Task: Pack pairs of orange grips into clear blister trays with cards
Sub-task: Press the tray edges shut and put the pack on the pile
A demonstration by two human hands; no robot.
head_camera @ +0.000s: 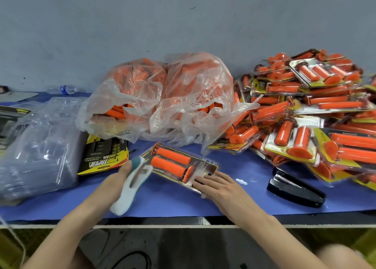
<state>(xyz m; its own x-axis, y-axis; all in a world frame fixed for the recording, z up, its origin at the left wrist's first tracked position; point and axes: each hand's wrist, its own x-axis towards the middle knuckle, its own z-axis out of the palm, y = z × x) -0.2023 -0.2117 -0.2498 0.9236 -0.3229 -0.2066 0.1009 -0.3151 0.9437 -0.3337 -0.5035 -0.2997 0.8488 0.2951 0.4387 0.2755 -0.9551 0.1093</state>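
A black stapler [296, 189] is laid on the blue mat [244, 199] at the right — a white and teal hand tool [130, 185] is held left of centre. A water bottle [66, 89] is seen lying at the back left.

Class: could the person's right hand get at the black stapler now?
Probably yes. The right hand lies open on the blister pack, and only blue mat with small white scraps separates it from the black stapler.

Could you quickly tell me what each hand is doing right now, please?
Left hand: grips the white tool.
Right hand: open, pressing the blister pack.
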